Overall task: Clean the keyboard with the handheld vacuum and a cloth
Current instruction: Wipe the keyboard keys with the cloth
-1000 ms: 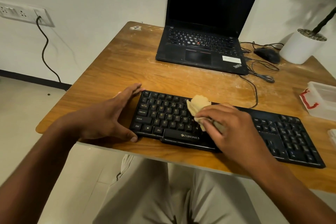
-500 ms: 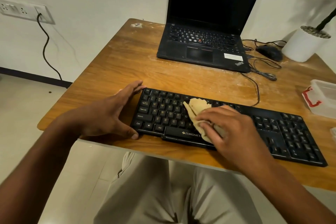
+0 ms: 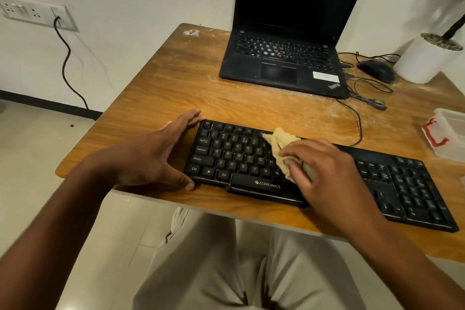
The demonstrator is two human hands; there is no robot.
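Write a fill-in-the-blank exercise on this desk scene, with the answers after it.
1. The right hand presses a crumpled ____ onto the keyboard.
2. The left hand steadies the keyboard's ____ end.
3. The brand printed on the keyboard's front edge reads ____.
4. Behind the keyboard stands an open black ____ with a dark screen.

Missing words: cloth; left; ZEBRONICS; laptop

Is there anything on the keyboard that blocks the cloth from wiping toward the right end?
Nothing visible does. The right hand grips the cloth on the middle keys of the keyboard, and the keys to the right lie bare. The left hand holds the keyboard's left end, on the other side.
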